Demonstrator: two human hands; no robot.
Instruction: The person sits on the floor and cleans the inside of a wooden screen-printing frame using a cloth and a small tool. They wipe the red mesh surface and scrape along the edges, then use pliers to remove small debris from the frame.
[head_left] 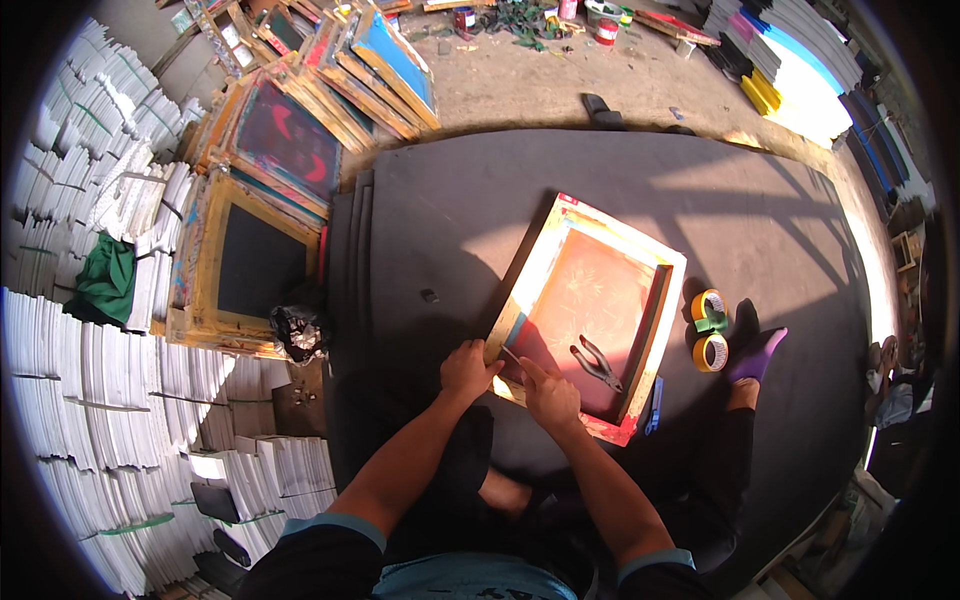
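A wooden screen-printing frame (pixel 655 350) lies tilted on the dark sheets, with a reddish mesh (pixel 585 270) stretched across it. My left hand (pixel 467 370) is closed on the frame's near left corner. Beside it, my right hand (pixel 551 395) pinches a thin, light-coloured stick-like thing (pixel 509 352) whose tip points to that same corner; its kind is hard to make out. Pliers (pixel 597 364) with dark-tipped handles rest on the mesh, just beyond my right hand. Sunlight covers the far part of the frame, while the near part is in shadow.
Right of the frame lie two yellow tape rolls (pixel 711 352) and a blue utility knife (pixel 654 406), near my foot in a purple sock (pixel 760 354). More screen frames (pixel 210 255) lean at the left, beside a black plastic bag (pixel 299 333) and stacked white sheets (pixel 110 390).
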